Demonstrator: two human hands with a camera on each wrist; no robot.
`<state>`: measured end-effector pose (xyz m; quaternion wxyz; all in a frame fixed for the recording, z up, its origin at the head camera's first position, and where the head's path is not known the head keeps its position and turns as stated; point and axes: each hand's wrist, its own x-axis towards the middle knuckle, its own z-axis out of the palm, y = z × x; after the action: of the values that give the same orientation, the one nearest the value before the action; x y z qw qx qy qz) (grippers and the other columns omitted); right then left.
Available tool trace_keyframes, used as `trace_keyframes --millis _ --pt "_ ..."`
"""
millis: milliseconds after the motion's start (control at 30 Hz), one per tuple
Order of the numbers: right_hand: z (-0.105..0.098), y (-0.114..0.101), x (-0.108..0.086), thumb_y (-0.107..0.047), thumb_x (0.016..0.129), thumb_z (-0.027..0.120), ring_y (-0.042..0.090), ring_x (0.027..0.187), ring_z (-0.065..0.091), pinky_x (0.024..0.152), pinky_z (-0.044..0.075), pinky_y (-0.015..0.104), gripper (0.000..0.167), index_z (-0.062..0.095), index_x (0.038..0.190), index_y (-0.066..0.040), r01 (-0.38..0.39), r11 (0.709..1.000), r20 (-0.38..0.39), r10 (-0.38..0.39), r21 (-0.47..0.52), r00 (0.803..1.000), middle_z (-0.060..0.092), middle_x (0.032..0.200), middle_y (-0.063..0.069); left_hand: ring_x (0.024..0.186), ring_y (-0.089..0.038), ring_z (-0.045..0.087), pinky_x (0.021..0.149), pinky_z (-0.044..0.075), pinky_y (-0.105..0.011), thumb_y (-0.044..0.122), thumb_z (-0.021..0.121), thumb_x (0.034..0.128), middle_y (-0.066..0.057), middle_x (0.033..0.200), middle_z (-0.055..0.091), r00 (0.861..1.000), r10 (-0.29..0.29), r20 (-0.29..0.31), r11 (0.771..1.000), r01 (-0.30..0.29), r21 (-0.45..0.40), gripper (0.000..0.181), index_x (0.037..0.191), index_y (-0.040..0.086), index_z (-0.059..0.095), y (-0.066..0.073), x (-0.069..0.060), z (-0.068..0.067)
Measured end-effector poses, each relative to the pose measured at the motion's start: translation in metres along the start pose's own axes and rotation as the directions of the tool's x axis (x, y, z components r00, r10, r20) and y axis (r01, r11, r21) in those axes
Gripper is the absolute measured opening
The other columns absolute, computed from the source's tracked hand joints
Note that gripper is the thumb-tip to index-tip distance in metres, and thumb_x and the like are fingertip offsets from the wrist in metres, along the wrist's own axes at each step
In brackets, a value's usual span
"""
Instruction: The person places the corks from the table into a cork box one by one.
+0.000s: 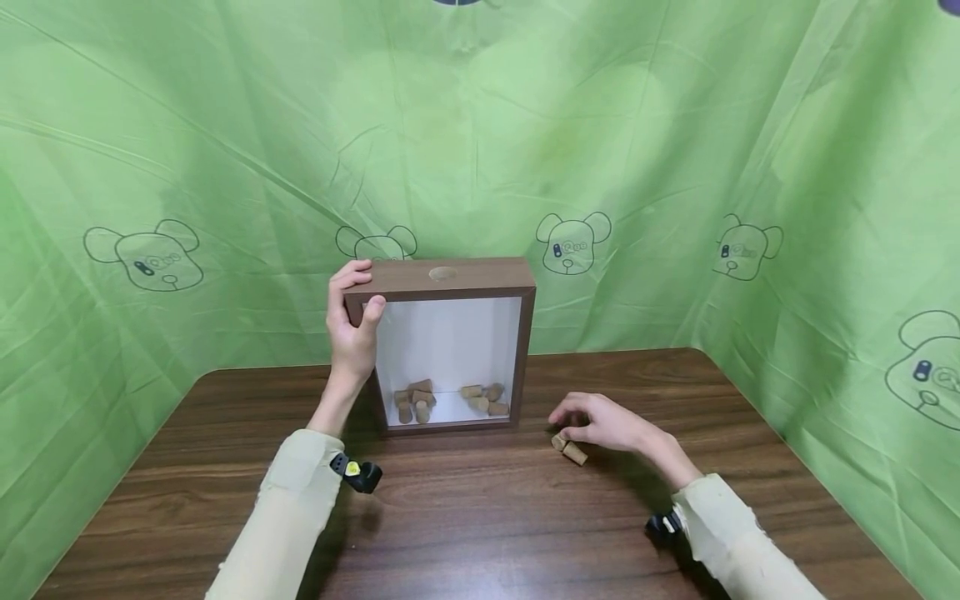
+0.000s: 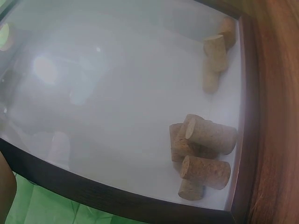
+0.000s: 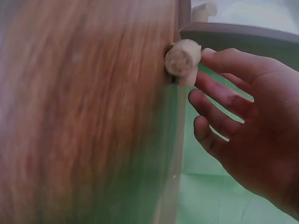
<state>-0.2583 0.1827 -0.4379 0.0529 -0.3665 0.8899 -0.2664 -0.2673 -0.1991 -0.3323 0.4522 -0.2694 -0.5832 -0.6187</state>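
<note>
A brown-framed shadow box (image 1: 438,429) with a clear front stands upright on the table. My left hand (image 1: 352,333) grips its upper left corner, thumb on the front and fingers over the top. An oval opening (image 1: 442,273) shows in the top side. Inside, several wine corks (image 2: 205,171) lie in a left heap, and more corks (image 1: 487,407) lie at the lower right. To the right of the box, my right hand (image 1: 611,422) hovers with loosely bent fingers at two loose corks (image 1: 575,453). Its fingertips are close to one cork (image 3: 181,58); whether they touch it I cannot tell.
The dark wooden table (image 1: 480,517) has rounded back corners. Green fabric (image 1: 637,317) printed with bear heads hangs behind it and along both sides. A dark strapped device (image 1: 358,473) sits on the left wrist, another (image 1: 663,527) on the right.
</note>
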Motion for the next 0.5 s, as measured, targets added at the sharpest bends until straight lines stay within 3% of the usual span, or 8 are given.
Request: trace_keyframes --millis 233,500 --pt "-0.003 0.007 -0.002 -0.021 0.095 0.065 0.017 0.106 0.064 0.093 0.050 0.042 0.020 0.073 0.112 -0.017 -0.029 0.998 0.068 0.025 0.053 0.997 0.070 0.109 -0.004 0.130 -0.029 0.048 0.106 0.039 -0.029 0.017 0.063 0.0847 -0.033 0.132 0.050 1.000 0.005 0.000 1.000 -0.005 0.009 0.047 0.112 -0.018 0.047 0.000 0.001 0.000" --pt "-0.001 0.018 -0.001 -0.024 0.093 0.067 0.007 0.098 0.062 0.090 0.049 0.029 0.015 0.076 0.104 -0.019 0.022 0.996 0.050 -0.027 0.083 0.998 0.069 0.101 -0.009 0.130 -0.029 0.048 0.106 0.039 -0.029 0.016 0.062 0.0842 -0.032 0.132 0.051 1.000 -0.001 0.006 1.000 0.001 0.008 0.046 0.113 -0.018 0.048 0.001 0.000 -0.001"
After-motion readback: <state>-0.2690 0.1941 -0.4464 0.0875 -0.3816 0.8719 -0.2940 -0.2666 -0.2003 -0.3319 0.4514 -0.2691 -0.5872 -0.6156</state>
